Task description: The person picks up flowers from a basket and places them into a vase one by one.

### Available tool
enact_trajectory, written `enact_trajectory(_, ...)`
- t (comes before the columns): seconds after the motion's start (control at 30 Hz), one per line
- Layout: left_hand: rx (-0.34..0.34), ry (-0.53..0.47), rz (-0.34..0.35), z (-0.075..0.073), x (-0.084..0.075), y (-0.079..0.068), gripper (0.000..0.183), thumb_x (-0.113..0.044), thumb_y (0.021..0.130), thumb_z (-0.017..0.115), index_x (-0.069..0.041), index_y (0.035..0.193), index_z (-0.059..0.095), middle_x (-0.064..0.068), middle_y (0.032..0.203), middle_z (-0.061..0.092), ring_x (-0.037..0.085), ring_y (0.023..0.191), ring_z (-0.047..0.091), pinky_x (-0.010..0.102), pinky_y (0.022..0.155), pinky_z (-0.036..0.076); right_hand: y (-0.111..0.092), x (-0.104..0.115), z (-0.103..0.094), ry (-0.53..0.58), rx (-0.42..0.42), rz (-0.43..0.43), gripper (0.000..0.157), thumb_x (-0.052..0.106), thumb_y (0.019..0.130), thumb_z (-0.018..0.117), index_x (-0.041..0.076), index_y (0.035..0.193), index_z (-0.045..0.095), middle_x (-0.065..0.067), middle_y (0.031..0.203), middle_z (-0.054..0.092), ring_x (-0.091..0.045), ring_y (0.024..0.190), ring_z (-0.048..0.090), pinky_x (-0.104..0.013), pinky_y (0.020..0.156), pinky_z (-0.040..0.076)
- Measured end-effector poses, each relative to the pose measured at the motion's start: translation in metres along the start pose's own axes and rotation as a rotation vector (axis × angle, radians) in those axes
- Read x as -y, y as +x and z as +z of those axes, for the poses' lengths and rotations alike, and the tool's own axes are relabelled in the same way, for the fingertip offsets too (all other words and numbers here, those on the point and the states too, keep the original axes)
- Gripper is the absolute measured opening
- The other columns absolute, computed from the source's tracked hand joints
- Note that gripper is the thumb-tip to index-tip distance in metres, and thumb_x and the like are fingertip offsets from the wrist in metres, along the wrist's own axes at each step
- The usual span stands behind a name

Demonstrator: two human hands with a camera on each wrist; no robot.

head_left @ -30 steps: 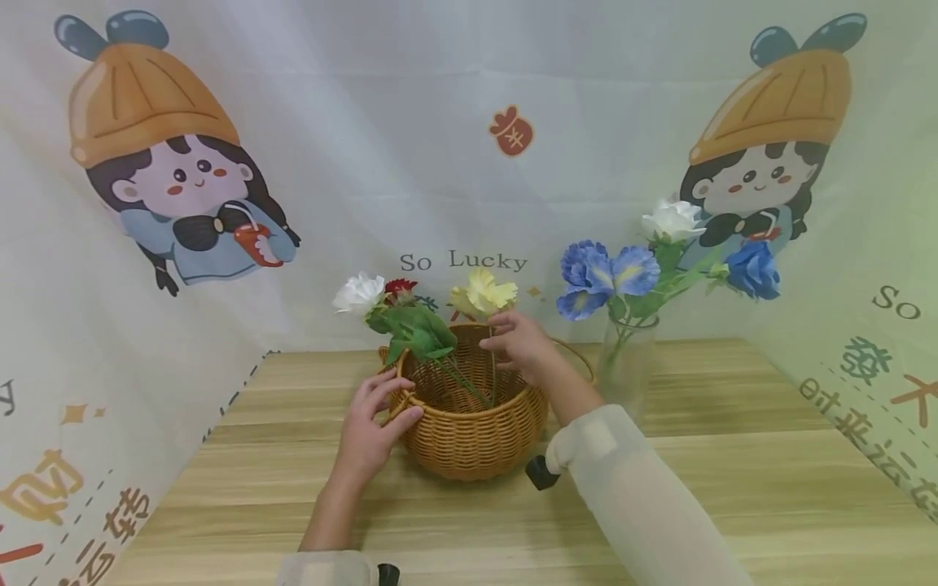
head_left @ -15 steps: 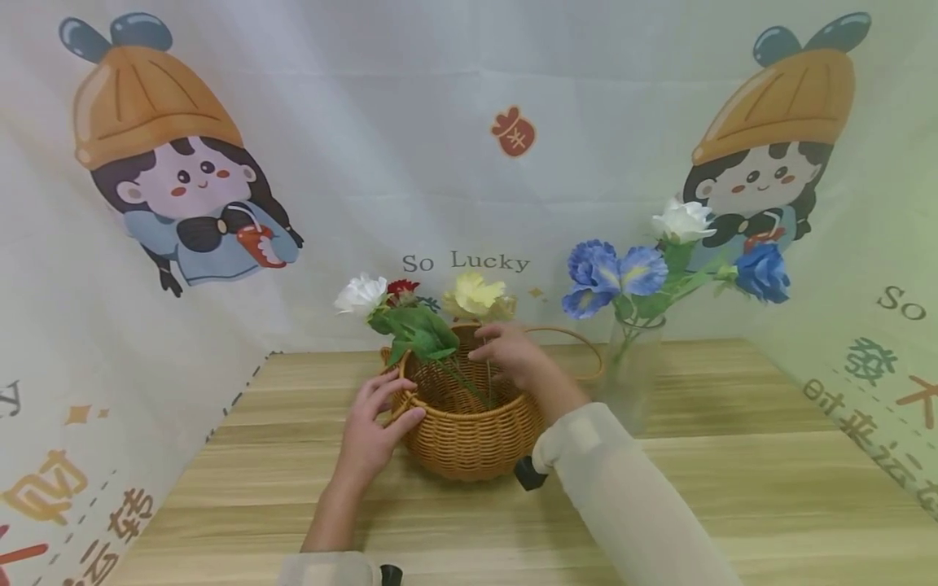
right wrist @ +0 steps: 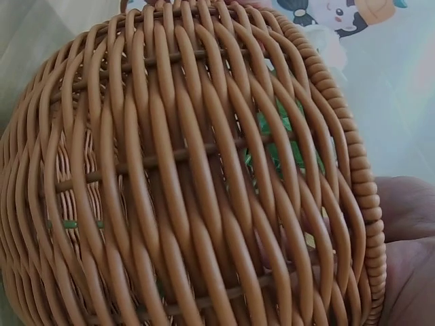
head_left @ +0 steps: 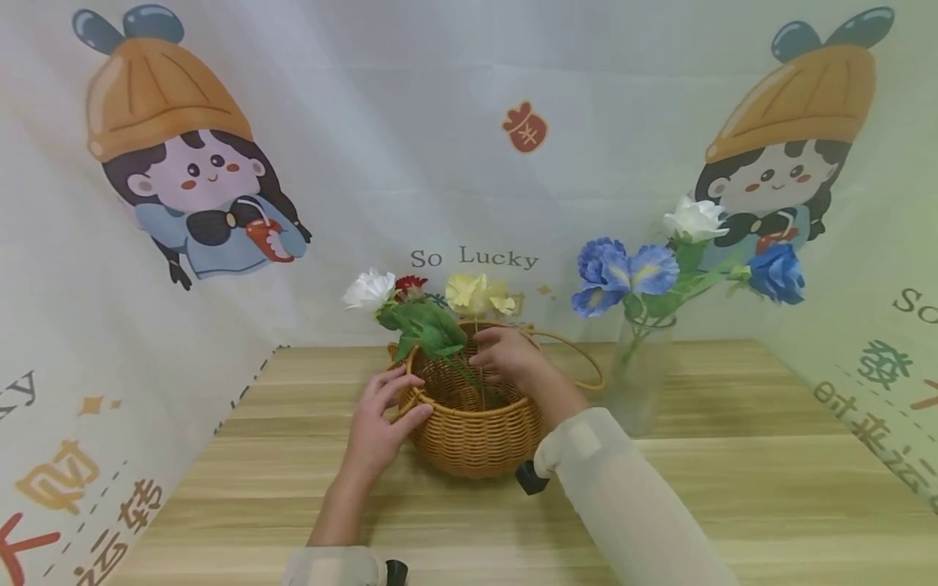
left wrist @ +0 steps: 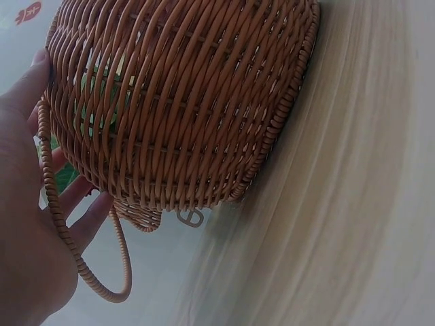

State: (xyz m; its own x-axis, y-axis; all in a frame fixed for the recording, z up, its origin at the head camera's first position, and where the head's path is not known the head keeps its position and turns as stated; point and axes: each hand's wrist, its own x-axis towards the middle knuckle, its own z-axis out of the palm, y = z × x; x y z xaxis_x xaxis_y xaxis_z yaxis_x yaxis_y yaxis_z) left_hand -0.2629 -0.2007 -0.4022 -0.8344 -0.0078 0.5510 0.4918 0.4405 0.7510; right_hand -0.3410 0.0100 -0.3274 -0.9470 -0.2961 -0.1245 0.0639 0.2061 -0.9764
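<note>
Nearest you, your pale sleeves (head_left: pixel 623 496) reach over the wood-grain table (head_left: pixel 454 541), each with a black piece near the cuff. Your left hand (head_left: pixel 381 419) grips the left side of the wicker basket (head_left: pixel 476 443), thumb on the near rim, fingers spread and gently bent against the side; the left wrist view shows a looped handle (left wrist: pixel 122 272) hanging beside them. The basket stands upright on the table in front of you. Your right hand (head_left: pixel 506 354) is over its opening, fingers partly bent at the thin stem of the yellow flower (head_left: pixel 476 293); whether they pinch that stem I cannot tell, since your thumb is hidden. The stem runs nearly upright down into the basket, the bloom above the far rim. To its left, a white rose (head_left: pixel 370 290) and a red flower (head_left: pixel 410 286) lean out past the rim, with broad green leaves (head_left: pixel 432 330) below them. Apart on the right, a clear vase (head_left: pixel 645 399) holds a blue iris (head_left: pixel 623 273), another white rose and a blue rose (head_left: pixel 778 273). Behind everything hangs a printed cloth (head_left: pixel 410 163) with hatted cartoon figures and lettering.
</note>
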Motion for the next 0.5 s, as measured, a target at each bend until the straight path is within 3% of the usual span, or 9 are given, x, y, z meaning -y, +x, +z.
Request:
enact_trajectory(0.3, -0.002, 0.005, 0.006, 0.0002, 0.003, -0.0005, 0.033, -0.025, 0.083, 0.079, -0.012, 0.112, 0.069, 0.01, 0.136, 0.05, 0.028, 0.126, 0.045, 0.051, 0.094, 0.044, -0.0005, -0.0003, 0.0008, -0.034, 0.0, 0.021, 0.048, 0.001, 0.093, 0.061, 0.0, 0.139, 0.048, -0.019, 0.131, 0.056, -0.035, 0.117, 0.055, -0.047, 0.093, 0.048)
enact_trajectory(0.5, 0.002, 0.001, 0.002, 0.0006, 0.003, -0.0001, 0.032, -0.026, 0.083, 0.079, -0.014, 0.111, 0.069, 0.01, 0.136, 0.05, 0.027, 0.127, 0.044, 0.051, 0.095, 0.044, -0.0001, -0.0008, 0.001, -0.022, -0.027, -0.01, 0.045, 0.0, 0.093, 0.059, -0.003, 0.137, 0.049, -0.02, 0.125, 0.06, -0.035, 0.112, 0.059, -0.047, 0.092, 0.049)
